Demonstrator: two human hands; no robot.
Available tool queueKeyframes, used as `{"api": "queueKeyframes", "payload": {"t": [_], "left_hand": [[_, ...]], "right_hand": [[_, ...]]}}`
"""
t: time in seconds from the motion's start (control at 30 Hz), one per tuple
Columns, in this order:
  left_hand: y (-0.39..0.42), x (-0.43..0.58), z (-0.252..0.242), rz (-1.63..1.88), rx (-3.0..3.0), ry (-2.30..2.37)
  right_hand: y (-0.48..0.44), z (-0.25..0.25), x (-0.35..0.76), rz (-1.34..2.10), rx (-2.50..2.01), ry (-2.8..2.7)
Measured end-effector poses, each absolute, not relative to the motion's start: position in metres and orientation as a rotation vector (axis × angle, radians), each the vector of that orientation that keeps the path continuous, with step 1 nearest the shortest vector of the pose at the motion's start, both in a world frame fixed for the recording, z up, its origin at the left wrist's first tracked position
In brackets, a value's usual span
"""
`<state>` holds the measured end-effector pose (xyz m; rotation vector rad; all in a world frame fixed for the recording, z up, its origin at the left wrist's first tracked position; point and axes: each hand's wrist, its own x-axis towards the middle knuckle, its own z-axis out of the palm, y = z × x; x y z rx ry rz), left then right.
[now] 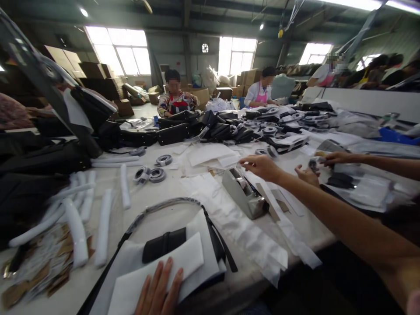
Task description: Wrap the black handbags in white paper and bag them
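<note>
As I inspect from my remote station, the left hand [159, 291] lies flat, fingers extended and slightly apart, on a folded white padding sheet [183, 256]. That sheet partly covers a black handbag with a long strap [166, 245], resting on the pale cloth-covered desk [244, 280] at seven o'clock. The right hand [264, 167], at three o'clock, reaches over a grey tape dispenser [238, 192], fingers loosely curved; I cannot tell whether they grip tape. White foam tubes [104, 227] lie at eight o'clock, grey coiled rolls [157, 175] at nine.
</note>
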<state>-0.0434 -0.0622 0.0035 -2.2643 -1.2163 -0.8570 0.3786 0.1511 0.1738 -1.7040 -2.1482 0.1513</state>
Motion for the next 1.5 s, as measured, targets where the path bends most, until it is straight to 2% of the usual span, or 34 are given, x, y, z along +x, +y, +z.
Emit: {"api": "queueKeyframes", "payload": {"t": [0.17,0.3,0.4,0.67,0.87,1.13,1.37,1.5], "left_hand": [[-0.062,-0.045,0.014,-0.812,-2.284,-1.377],[-0.060,-0.040,0.018,-0.812,-2.252,-1.398],[-0.061,-0.039,0.021,-0.822,-2.247,-1.406],[-0.060,-0.043,0.037,-0.972,-2.241,-1.530],[-0.056,-0.050,0.047,-0.963,-2.190,-1.642],[-0.058,-0.052,0.051,-0.983,-2.170,-1.674],[-0.057,-0.054,0.049,-0.994,-2.167,-1.663],[-0.055,-0.055,0.048,-1.008,-2.131,-1.665]], "right_hand": [[0.055,0.100,0.326,0.471,-1.279,-2.438],[0.034,0.044,0.316,0.347,-1.238,-2.528],[0.040,0.027,0.317,0.331,-1.241,-2.448],[0.053,0.058,0.300,0.406,-1.174,-2.248],[0.056,0.065,0.282,0.630,-1.423,-2.189],[0.067,0.073,0.289,0.715,-1.546,-2.098],[0.077,0.100,0.292,0.718,-1.490,-1.984],[0.067,0.117,0.273,0.791,-1.286,-2.004]]}}
